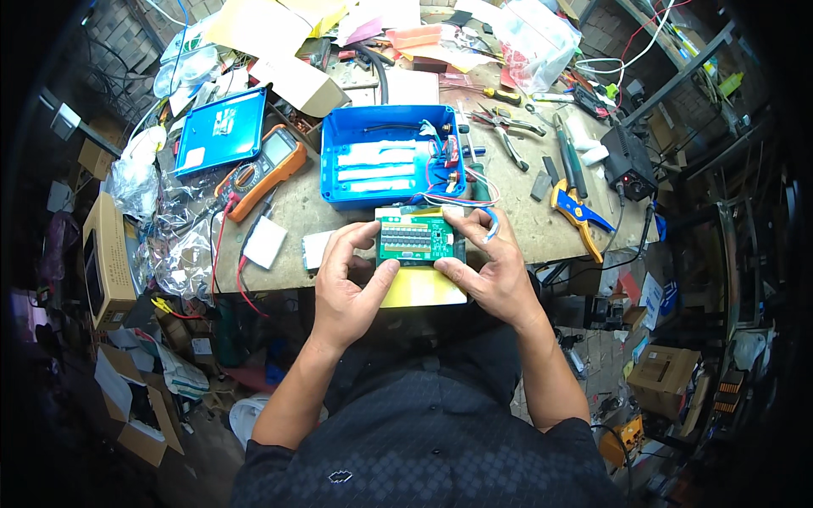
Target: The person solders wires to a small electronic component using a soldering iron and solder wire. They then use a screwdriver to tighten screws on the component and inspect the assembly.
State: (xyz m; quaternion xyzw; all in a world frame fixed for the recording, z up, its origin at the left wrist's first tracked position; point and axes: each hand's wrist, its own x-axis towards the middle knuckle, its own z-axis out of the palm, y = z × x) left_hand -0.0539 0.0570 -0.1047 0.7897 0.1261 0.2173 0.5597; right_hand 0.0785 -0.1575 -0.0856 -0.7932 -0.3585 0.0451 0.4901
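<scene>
We hold a green circuit board [417,238] between both hands at the near edge of the workbench [542,222], just in front of the open blue box [391,157]. Our left hand [349,284] pinches the board's left end, thumb on its near edge, and our right hand [494,269] clasps the right end the same way. Our fingers cover both ends of the board, so we cannot make out what sits there. A yellow sheet [423,288] lies under the board, mostly hidden by our thumbs. Thin wires [470,201] run from the box toward the board; where they end is hidden behind the right fingers. Left of the box lie an orange meter [264,168] and the blue lid [220,129]; right of it lie pliers [509,135].
</scene>
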